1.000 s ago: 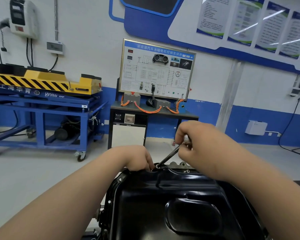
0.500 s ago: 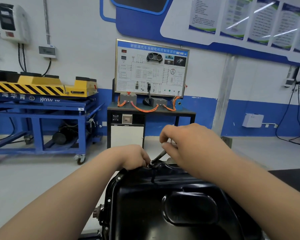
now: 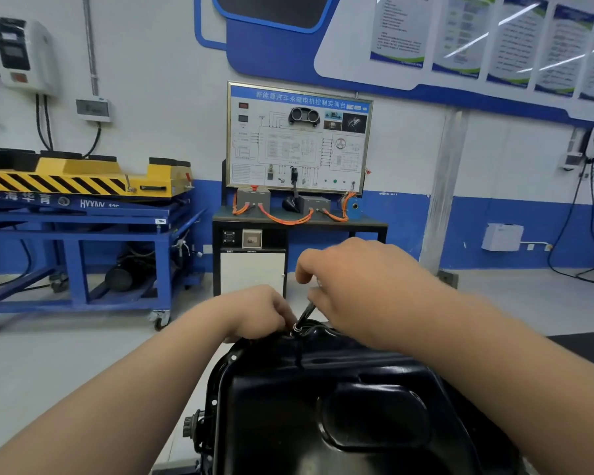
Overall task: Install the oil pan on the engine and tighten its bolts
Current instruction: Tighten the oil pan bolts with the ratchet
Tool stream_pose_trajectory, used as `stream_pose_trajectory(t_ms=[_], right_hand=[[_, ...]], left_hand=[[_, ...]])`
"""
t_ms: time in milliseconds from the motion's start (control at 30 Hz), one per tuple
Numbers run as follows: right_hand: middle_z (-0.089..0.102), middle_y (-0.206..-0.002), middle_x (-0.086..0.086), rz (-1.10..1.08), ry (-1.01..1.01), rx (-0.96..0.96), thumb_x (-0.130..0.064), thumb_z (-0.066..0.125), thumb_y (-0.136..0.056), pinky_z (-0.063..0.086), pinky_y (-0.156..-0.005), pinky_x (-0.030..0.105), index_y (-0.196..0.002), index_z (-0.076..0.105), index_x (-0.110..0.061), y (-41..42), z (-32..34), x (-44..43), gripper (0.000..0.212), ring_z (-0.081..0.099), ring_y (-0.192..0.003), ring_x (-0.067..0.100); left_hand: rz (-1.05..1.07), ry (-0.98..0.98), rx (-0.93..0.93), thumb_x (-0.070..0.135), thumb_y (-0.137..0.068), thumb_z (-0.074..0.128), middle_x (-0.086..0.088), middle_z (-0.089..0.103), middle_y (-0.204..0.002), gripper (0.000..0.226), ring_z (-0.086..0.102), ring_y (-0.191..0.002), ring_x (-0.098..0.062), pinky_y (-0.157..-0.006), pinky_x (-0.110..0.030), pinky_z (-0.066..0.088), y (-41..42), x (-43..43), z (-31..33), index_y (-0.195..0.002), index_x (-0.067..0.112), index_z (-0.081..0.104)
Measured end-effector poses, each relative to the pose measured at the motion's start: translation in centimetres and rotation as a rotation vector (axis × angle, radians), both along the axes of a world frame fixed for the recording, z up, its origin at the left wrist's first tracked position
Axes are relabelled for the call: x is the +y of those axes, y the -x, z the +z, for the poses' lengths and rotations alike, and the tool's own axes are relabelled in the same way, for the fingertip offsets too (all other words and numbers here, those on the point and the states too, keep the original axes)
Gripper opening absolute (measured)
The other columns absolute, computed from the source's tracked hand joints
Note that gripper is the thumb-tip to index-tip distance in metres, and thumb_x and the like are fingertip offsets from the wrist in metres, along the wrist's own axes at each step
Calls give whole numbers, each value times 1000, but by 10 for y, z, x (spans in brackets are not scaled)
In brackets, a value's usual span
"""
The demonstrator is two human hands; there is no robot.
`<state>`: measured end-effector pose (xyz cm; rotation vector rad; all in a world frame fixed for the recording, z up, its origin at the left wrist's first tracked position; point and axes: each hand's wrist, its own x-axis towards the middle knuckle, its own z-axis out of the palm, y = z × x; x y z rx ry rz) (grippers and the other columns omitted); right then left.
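A glossy black oil pan (image 3: 323, 416) sits upside down on the engine at the bottom centre, with small bolt holes along its left flange. My right hand (image 3: 360, 286) grips the handle of a slim metal wrench (image 3: 304, 315), whose lower end meets the pan's far rim. My left hand (image 3: 258, 311) rests at that far rim beside the tool's tip, fingers curled down; what they hold is hidden. The bolt under the tool is not visible.
A blue wheeled lift table (image 3: 83, 231) with a yellow and black striped top stands at the left. A black bench carrying a wiring diagram training board (image 3: 297, 138) is straight ahead. Cables hang along the right wall. Grey floor lies all around.
My right hand has swung the wrench handle over the far rim and shifted slightly left and down. My left hand has stayed at the rim. The head camera has tilted a little.
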<state>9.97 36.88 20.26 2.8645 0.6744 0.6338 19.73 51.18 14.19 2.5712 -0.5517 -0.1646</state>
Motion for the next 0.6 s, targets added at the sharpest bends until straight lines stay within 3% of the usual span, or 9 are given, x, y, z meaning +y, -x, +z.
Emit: stream_pose_trajectory(t_ms=[67, 133, 167, 233, 367, 600], right_hand=[[52, -86, -5, -32, -16, -7, -31, 44, -94, 34, -53, 30, -106, 50, -30, 1, -4, 2, 13, 55, -81, 22], [49, -81, -5, -57, -21, 1, -30, 43, -95, 33, -51, 29, -103, 49, -28, 0, -4, 2, 11, 54, -77, 21], [49, -83, -4, -67, -33, 9, -30, 42, -95, 35, -53, 30, -104, 49, -28, 0, -3, 2, 11, 54, -77, 21], [50, -93, -3, -66, -68, 32, -31, 41, -96, 41, -60, 32, -108, 48, -26, -1, 0, 2, 15, 54, -82, 21], [47, -104, -7, 32, -110, 186, -23, 50, -90, 47, -77, 35, -108, 46, -30, 5, 4, 3, 19, 51, -91, 18], [54, -88, -2, -102, -34, -54, -26, 50, -93, 40, -57, 33, -104, 50, -24, -1, -4, 8, 11, 56, -80, 23]], left_hand=[[-38, 146, -58, 7, -88, 55, 22, 54, -46, 30, 46, -33, 6, -38, -5, 33, 5, 5, 4, -71, 31, 63], [-99, 292, -151, 15, -86, 64, 20, 61, -57, 16, 48, -40, 5, -48, -9, 38, 15, 8, 4, -76, 28, 66], [-130, 338, -212, 21, -83, 68, 16, 64, -67, 5, 52, -49, 5, -54, -12, 42, 20, 8, 2, -82, 26, 67], [-167, 329, -383, 33, -75, 74, 11, 65, -78, 15, 58, -69, 1, -65, -15, 46, 29, 5, -7, -85, 28, 65], [-113, 459, -579, 24, -73, 72, 19, 65, -70, 21, 58, -66, 5, -60, -9, 42, 37, -3, -17, -68, 36, 56], [-197, 444, -595, 23, -83, 67, 22, 69, -77, 9, 64, -76, 8, -68, -8, 46, 39, -1, -24, -84, 29, 72]])
